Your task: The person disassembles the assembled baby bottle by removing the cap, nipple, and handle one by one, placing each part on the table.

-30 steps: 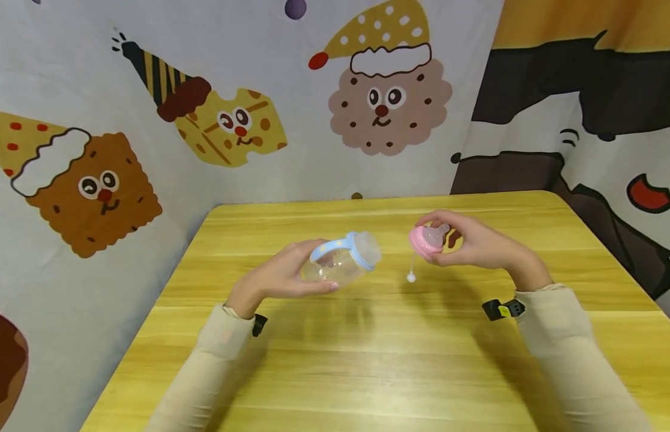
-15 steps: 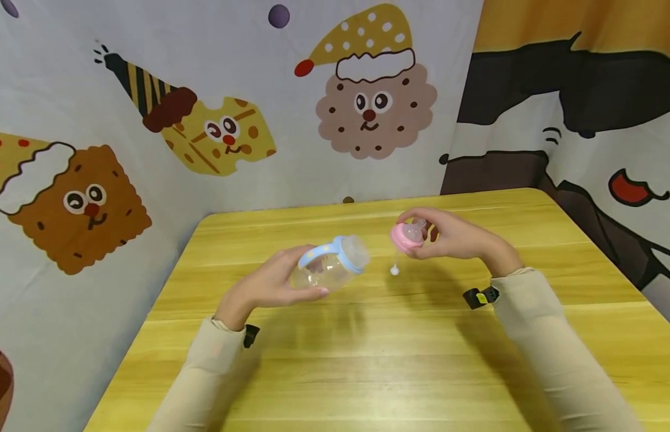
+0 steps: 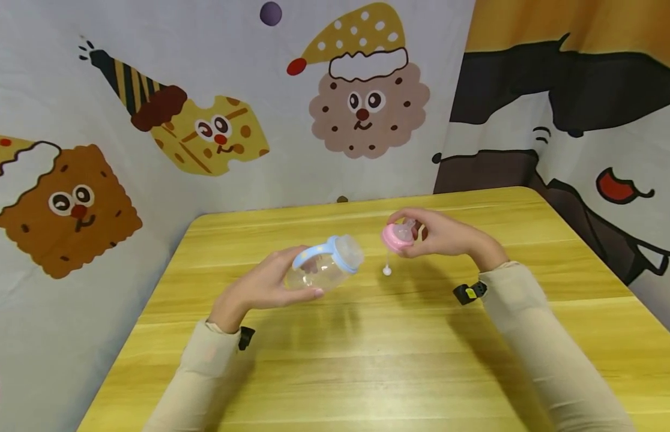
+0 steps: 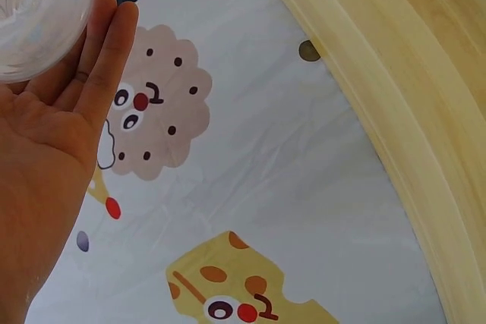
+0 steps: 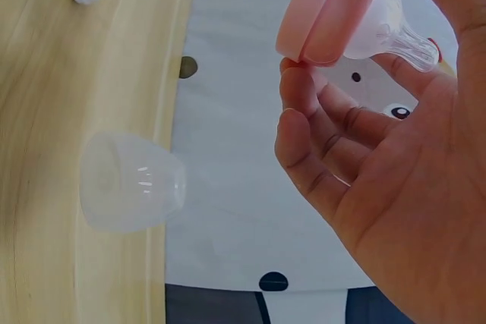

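Note:
My left hand (image 3: 262, 285) grips a clear baby bottle (image 3: 324, 273) round its body, above the table. The bottle has a blue collar and handle (image 3: 316, 252) and tilts with its mouth to the right. In the left wrist view, only a rounded translucent part of the bottle (image 4: 42, 20) shows. My right hand (image 3: 448, 234) pinches the pink screw ring (image 3: 395, 238) of a bottle top between thumb and fingers. A clear teat (image 5: 380, 28) points back toward the palm. From the ring hangs a thin straw with a white weighted end (image 3: 387, 270). Bottle and top are apart.
Under both hands is a yellow wood-grain table (image 3: 367, 360). A translucent cap (image 5: 129, 184) stands on it near the far edge, seen in the right wrist view. Behind the table hangs a cloth (image 3: 292, 174) printed with cartoon biscuits and cheese.
The head view has shifted, so everything sits farther left in it. The gap between bottle and pink-ringed top has narrowed slightly. Both holds stay the same.

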`<action>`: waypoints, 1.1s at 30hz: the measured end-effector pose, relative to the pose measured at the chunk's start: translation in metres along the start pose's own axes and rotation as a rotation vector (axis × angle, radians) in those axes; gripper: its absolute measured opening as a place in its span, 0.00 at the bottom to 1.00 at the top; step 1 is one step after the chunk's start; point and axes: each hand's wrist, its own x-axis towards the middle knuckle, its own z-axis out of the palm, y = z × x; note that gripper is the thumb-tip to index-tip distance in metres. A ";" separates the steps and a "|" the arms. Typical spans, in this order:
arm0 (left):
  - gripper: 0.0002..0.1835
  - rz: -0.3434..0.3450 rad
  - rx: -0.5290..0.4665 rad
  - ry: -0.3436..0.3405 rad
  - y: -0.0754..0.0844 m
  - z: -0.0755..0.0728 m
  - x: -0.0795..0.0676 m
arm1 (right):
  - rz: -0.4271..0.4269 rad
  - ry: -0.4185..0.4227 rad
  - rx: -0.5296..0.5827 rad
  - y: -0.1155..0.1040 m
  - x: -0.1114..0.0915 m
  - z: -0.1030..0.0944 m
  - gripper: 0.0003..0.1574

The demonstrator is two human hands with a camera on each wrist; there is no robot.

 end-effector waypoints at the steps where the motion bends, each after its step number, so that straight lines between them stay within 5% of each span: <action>1: 0.28 0.002 -0.002 -0.001 0.000 0.000 0.000 | 0.008 -0.002 0.002 0.001 0.001 0.000 0.35; 7: 0.26 0.011 -0.008 -0.004 0.001 0.000 0.002 | 0.034 -0.015 0.002 0.012 0.012 -0.005 0.34; 17: 0.29 -0.032 0.006 0.030 -0.003 -0.005 -0.014 | 0.042 -0.073 -0.166 0.013 0.050 0.004 0.33; 33: 0.27 -0.004 0.024 0.040 0.001 -0.008 -0.010 | 0.208 -0.092 -0.381 0.037 0.084 0.014 0.33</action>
